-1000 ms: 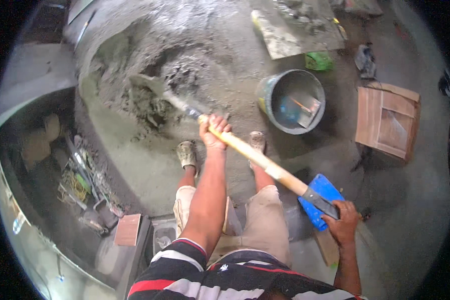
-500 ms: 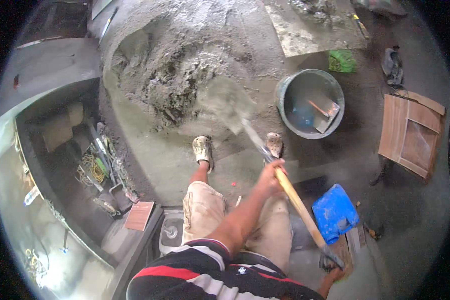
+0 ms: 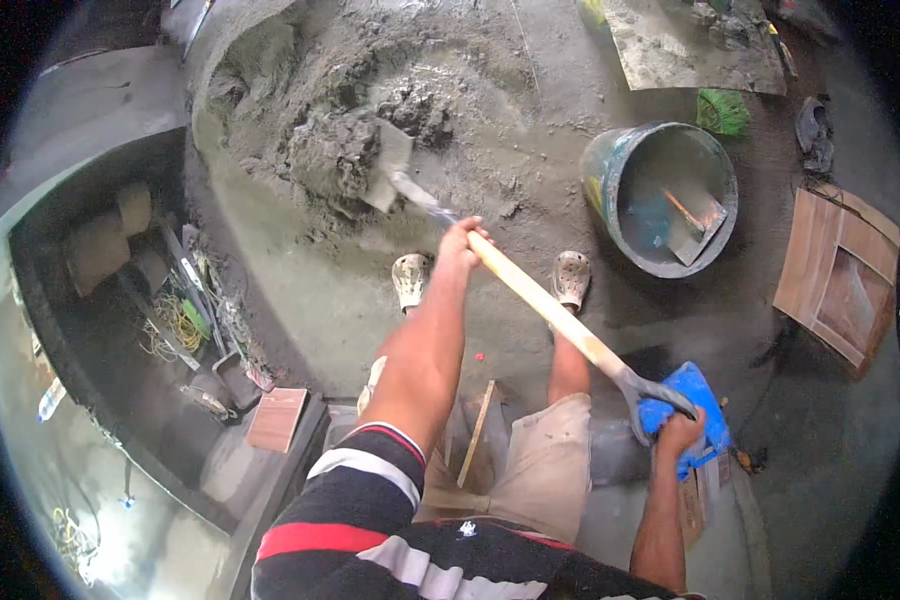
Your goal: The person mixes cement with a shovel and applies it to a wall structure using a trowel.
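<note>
- Left hand grips the shovel mid-shaft; right hand clasps its grey D-handle.
- Pale wooden shaft, flat metal blade ahead of the left hand, sunk in lumpy grey mortar.

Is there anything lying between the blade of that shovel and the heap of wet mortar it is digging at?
Nothing visible. The shovel blade already rests against the mortar heap. The left hand grips the wooden shaft and the right hand the end grip. The bucket stands off to the right, clear of the blade.
</note>
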### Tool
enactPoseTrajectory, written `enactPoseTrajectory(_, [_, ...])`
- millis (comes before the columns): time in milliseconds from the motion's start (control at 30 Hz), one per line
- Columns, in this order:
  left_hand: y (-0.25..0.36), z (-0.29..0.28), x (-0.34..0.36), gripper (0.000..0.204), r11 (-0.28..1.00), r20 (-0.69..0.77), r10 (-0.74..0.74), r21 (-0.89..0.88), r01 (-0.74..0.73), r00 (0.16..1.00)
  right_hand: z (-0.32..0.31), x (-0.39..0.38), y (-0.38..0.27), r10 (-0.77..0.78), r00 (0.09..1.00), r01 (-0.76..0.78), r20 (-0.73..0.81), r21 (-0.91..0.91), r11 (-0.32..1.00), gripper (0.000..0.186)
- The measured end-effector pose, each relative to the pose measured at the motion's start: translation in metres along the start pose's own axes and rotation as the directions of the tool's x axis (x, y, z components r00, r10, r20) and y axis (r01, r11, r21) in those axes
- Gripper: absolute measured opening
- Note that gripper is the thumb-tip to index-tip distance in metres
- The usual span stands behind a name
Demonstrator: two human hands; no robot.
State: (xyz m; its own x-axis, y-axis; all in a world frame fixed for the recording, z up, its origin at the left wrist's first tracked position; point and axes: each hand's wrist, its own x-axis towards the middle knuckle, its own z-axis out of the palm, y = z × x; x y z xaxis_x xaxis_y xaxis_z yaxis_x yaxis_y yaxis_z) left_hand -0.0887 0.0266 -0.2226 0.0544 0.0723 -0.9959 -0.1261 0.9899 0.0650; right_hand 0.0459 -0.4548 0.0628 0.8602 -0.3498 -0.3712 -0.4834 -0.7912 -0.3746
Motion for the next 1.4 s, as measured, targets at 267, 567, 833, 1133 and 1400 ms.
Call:
enactPoseTrajectory(267, [-0.008, -0.014, -0.030, 0.016, 0.959, -0.116, 0.279, 0.093, -0.269, 0.953, 0.005, 0.020, 0.001, 0.351, 0.888, -0.362, 0.297, -0.021, 0.932, 0.004])
enactPoseTrajectory(567, [0.016, 0.027, -0.138, 0.033, 0.766, -0.028, 0.592, 0.333, -0.551, 0.806, -0.079, -0.006, 0.001, 0.707, -0.146, -0.611, 0.692, -0.626, 0.485, 0.050])
enactPoseTrajectory(833, [0.102, 0.068, -0.111, 0.024, 0.826, -0.250, 0.556, 0.271, -0.494, 0.793, -0.109, -0.131, -0.140, -0.005, 0.685, -0.575, 0.728, 0.545, 0.610, 0.082])
enactPoseTrajectory(1133, [0.112, 0.073, -0.212, 0.020, 0.749, -0.187, 0.657, 0.275, -0.603, 0.730, -0.148, -0.093, -0.169, -0.283, 0.671, -0.365, 0.685, 0.638, 0.678, 0.050])
enactPoseTrajectory(1400, [0.179, 0.036, -0.114, 0.061, 0.474, -0.112, 0.727, 0.796, -0.377, 0.678, -0.015, -0.142, -0.221, -0.100, 0.286, -0.810, 0.953, 0.296, 0.506, 0.035])
